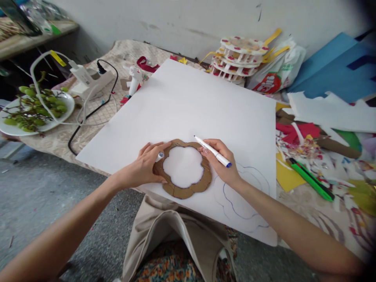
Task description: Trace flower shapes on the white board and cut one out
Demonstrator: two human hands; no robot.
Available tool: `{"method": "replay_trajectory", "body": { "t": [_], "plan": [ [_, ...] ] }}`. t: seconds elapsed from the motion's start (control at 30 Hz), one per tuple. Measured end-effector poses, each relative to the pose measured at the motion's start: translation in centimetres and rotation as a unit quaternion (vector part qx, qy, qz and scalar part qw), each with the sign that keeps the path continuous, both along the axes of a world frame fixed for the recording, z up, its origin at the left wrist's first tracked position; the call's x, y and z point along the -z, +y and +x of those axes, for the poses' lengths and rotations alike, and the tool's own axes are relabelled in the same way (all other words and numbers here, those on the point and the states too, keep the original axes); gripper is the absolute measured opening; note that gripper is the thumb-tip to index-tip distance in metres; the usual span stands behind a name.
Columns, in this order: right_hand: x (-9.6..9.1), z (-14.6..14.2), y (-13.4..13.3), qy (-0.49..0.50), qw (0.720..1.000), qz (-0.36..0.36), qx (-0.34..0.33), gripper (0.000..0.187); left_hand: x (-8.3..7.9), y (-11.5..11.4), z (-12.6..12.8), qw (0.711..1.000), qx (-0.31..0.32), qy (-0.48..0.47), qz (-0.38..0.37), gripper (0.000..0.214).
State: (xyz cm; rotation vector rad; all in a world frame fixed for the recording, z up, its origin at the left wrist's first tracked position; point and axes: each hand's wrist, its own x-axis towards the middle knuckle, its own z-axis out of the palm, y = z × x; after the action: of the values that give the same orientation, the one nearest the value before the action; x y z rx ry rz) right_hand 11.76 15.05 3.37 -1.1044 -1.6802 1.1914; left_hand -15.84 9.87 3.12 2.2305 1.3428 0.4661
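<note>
A brown cardboard stencil (188, 188) with a flower-shaped hole lies on a large white sheet (190, 102). My left hand (147, 166) presses on the stencil's left rim and holds a small pen cap between its fingers. My right hand (221, 160) touches the stencil's right rim and grips a white marker (213, 152) with a blue end, its tip pointing up and left. Blue flower outlines (243, 196) are drawn on the sheet under my right wrist.
A green utility knife (310, 178) lies among coloured paper scraps at the right. A stack of decorated paper pieces (239, 58) stands at the back. A glue gun (135, 78), a power strip (88, 80) and a plate of green fruit (35, 109) sit at the left.
</note>
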Motion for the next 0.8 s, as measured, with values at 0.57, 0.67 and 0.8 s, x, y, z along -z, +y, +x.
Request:
{"method": "replay_trajectory", "body": {
  "t": [0.57,0.67,0.8],
  "plan": [
    [-1.2,0.0,0.2,0.08,0.996,-0.016,-0.034,0.019,0.0,-0.1,0.5,1.0,-0.015,0.013,0.01,0.097],
    [-1.8,-0.5,0.9,0.088,0.99,-0.06,-0.096,0.016,-0.1,-0.1,0.5,1.0,-0.014,0.013,0.002,0.097],
    [-2.4,-1.8,1.8,0.06,0.979,-0.127,-0.149,0.019,-0.1,-0.1,0.5,1.0,-0.015,0.01,-0.013,0.1]
  ]
}}
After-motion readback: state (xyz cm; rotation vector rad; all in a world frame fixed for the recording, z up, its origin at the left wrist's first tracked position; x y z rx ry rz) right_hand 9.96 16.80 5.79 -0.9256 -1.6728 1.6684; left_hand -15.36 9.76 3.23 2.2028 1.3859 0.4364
